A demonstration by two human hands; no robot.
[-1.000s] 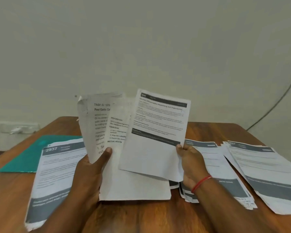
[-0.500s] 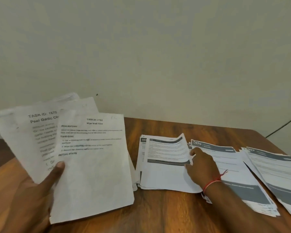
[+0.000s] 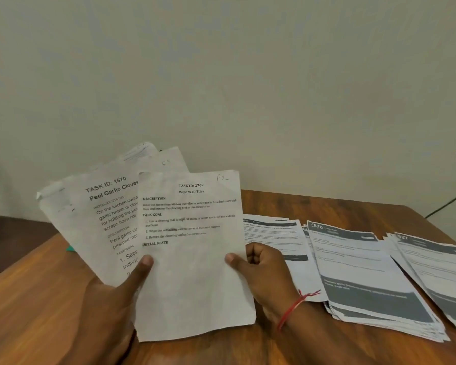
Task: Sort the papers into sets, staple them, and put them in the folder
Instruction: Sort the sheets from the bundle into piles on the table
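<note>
Wooden surface [image 3: 37, 306] lies bare at lower left, while piles [image 3: 366, 272] cover its right side to the edge. Your left grip [image 3: 111, 304] clamps fanned, creased sheets [image 3: 111, 219] mid-frame. Your right grip [image 3: 263, 272] pinches the front sheet [image 3: 192, 272], headed "Wipe Wall Tiles".

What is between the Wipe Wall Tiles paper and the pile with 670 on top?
In the head view, another pile of printed sheets lies on the table between them. The right hand, pinching the Wipe Wall Tiles paper, covers part of it.
</note>
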